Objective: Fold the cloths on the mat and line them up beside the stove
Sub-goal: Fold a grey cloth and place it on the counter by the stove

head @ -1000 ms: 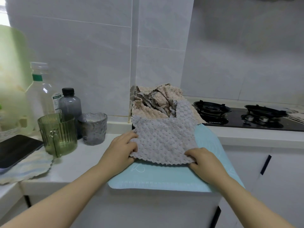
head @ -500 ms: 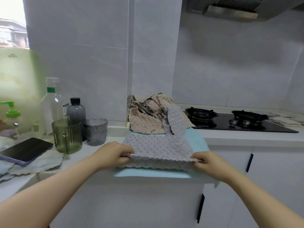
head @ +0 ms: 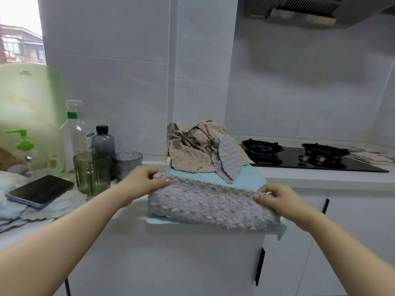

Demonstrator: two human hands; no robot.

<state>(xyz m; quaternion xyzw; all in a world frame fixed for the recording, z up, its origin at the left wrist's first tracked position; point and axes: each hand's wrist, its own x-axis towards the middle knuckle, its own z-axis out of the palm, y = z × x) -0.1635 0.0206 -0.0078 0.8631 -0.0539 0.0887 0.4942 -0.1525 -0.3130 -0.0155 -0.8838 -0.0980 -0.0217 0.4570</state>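
Grey cloth [head: 211, 207] on blue mat [head: 248, 178], frame centre. Left hand [head: 142, 184] pinching left corner, right hand [head: 277, 199] pinching right corner. Cloth pile [head: 192, 150] behind; stove [head: 310, 157] right.

Greys and beiges against pale blue
We see a grey fleecy cloth [head: 211, 208], a pale blue mat [head: 250, 178], beige cloths [head: 188, 157], a grey bubble-patterned cloth [head: 227, 154], a black stove [head: 292, 159], and a ribbed green cup [head: 92, 174].

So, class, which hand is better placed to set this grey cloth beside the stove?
The right hand, probably: it pinches the grey cloth at the end nearer the stove, which lies rightward.
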